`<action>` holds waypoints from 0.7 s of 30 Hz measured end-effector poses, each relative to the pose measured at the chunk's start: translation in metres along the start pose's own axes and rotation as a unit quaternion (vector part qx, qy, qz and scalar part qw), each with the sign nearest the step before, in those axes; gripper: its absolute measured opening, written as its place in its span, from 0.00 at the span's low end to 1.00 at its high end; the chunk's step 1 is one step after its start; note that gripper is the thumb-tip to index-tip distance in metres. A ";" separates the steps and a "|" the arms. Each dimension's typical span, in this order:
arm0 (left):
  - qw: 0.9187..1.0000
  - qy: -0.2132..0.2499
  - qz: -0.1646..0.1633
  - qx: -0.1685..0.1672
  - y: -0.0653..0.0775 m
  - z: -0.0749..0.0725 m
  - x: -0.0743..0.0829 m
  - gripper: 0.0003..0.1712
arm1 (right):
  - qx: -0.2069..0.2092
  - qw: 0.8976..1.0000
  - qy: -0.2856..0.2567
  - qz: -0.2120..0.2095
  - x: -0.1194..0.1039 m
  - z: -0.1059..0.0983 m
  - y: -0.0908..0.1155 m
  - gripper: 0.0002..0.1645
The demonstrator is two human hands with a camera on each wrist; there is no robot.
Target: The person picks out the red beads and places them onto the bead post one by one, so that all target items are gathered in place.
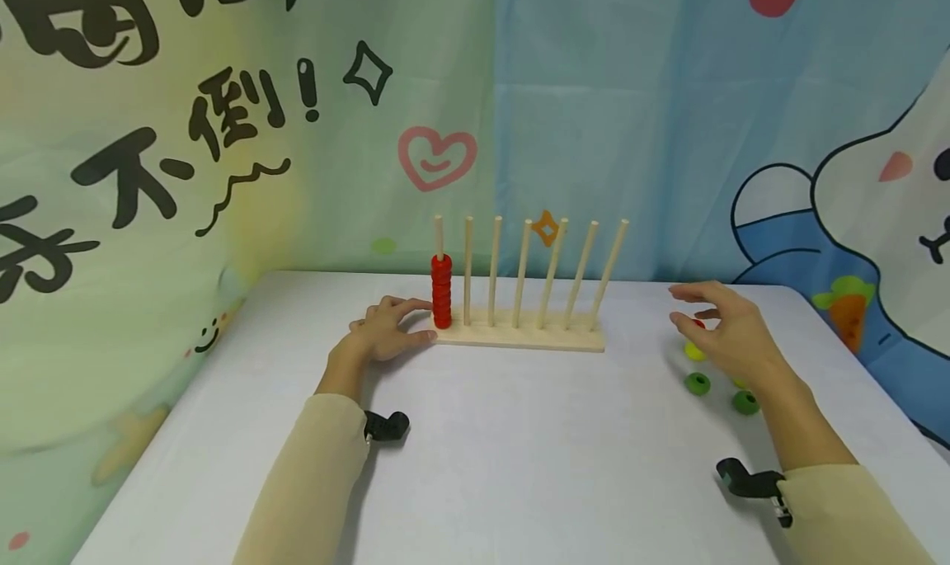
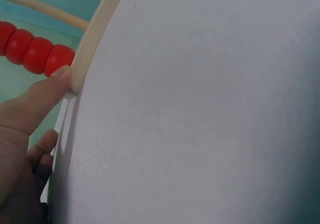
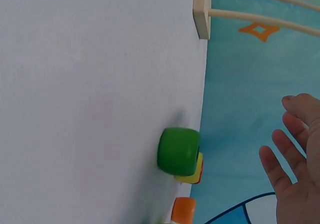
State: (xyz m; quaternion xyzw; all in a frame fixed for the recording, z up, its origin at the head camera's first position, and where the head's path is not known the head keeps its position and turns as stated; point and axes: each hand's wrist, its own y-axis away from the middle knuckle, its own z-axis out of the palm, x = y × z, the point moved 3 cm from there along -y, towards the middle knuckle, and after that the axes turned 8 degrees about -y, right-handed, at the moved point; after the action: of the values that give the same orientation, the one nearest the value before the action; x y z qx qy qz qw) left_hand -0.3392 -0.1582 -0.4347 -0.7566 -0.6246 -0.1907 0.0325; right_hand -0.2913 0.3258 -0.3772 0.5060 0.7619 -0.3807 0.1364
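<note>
A wooden peg stand (image 1: 519, 341) with several upright pegs sits toward the back of the table. Red beads (image 1: 441, 293) are stacked on its leftmost peg; the other pegs are bare. My left hand (image 1: 382, 330) pinches the stand's left end, thumb (image 2: 45, 92) at the front beside the lowest red bead and index finger behind. To the right, my right hand (image 1: 723, 330) hovers with parted fingers, holding nothing. Below it lie loose beads: a green bead (image 1: 698, 383), another green bead (image 1: 745, 402) and a yellow bead (image 1: 694, 351). A red bead (image 1: 698, 324) is partly hidden by the hand.
The right wrist view also shows an orange bead (image 3: 183, 210) beyond the green one. A white table (image 1: 549, 466) runs back to a printed cloth backdrop (image 1: 586, 136). Black wrist cameras, left (image 1: 386, 426) and right (image 1: 750, 480), jut from the sleeves.
</note>
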 end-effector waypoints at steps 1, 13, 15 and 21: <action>1.000 -0.001 0.001 0.001 0.000 0.000 0.000 0.36 | -0.006 1.000 0.002 0.011 0.002 0.000 0.000 0.23; 1.000 0.001 0.002 0.010 0.001 0.003 -0.004 0.36 | -0.073 0.986 0.039 0.146 0.023 0.008 -0.005 0.29; 1.000 0.004 0.002 0.013 0.001 0.002 -0.003 0.36 | -0.083 0.982 0.043 0.162 0.025 0.010 -0.007 0.30; 1.000 0.003 0.004 0.016 0.002 0.000 -0.001 0.35 | -0.087 0.976 0.055 0.192 0.034 0.012 -0.011 0.32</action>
State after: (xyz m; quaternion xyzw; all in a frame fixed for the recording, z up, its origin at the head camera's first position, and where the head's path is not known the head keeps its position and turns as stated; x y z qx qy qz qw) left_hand -0.3376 -0.1599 -0.4348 -0.7578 -0.6245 -0.1828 0.0471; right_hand -0.3178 0.3377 -0.4002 0.6496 0.6867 -0.2513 0.2081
